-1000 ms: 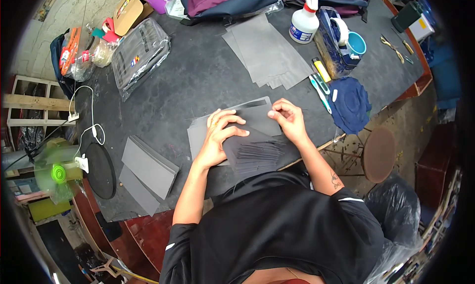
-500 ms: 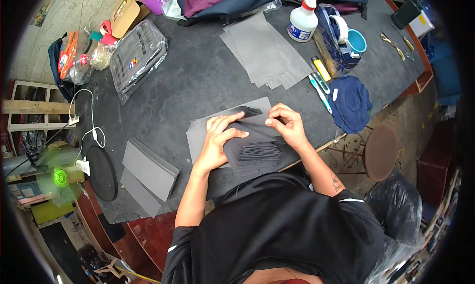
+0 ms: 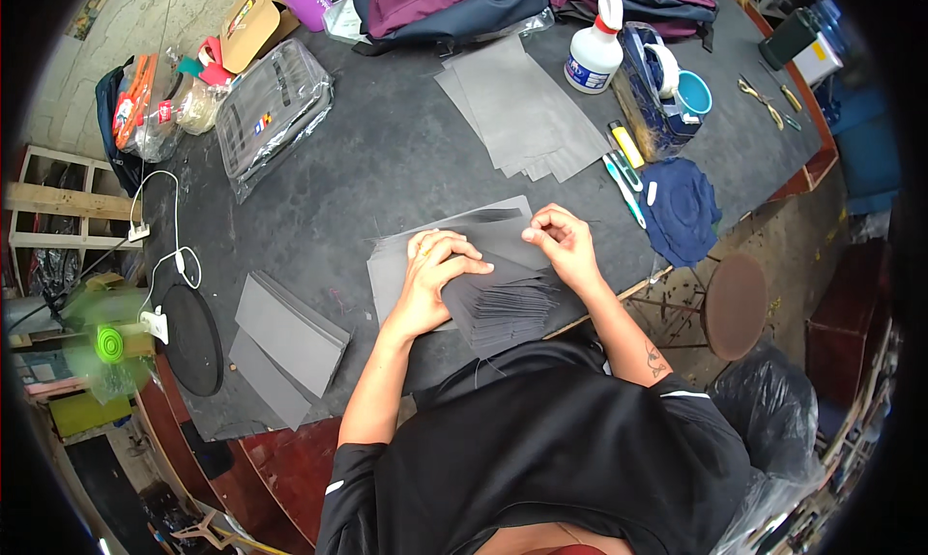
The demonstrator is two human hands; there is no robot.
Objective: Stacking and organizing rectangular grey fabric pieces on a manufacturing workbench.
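My left hand is closed on a fanned stack of dark grey sheets near the table's front edge, its fingers bent over the top and its thumb pressing the upper sheet. The stack's layered edges spread toward my body. Under and behind it lie larger flat grey sheets. At the stack's right corner my right hand has thumb and forefinger pinched together. Whatever is between those fingertips is too small to make out.
Grey sheets lie behind, and another pile to the left. A spray bottle, yellow marker, navy cloth and blue cup stand right. A plastic-wrapped bag and whirling green fan are left.
The dark sheet that curled up beneath my left fingers now lies flatter, and those fingers have drawn in and bent more. My right hand stays pinched in nearly the same place.
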